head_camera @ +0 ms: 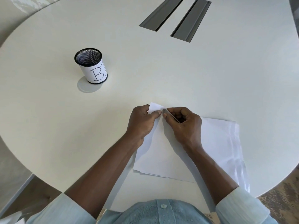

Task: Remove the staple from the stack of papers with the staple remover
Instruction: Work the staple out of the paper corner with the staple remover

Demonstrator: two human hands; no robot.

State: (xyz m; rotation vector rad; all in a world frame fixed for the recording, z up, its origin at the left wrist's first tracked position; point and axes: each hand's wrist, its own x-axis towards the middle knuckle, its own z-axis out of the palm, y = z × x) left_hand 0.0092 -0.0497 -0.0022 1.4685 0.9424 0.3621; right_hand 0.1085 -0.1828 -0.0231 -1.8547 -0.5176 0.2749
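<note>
A stack of white papers (pixel 161 156) lies on the white table in front of me, its far left corner lifted. My left hand (pixel 140 123) pinches that corner between thumb and fingers. My right hand (pixel 182 125) is closed around a thin flat metal staple remover (pixel 169 114), whose tip touches the paper corner right beside my left thumb. The staple itself is too small to make out.
A black mesh cup (pixel 91 67) wrapped in a white label with handwritten letters stands to the far left. Two grey cable slots (pixel 191 20) are set into the round table (pixel 210 78) at the back. The table edge curves close on the right.
</note>
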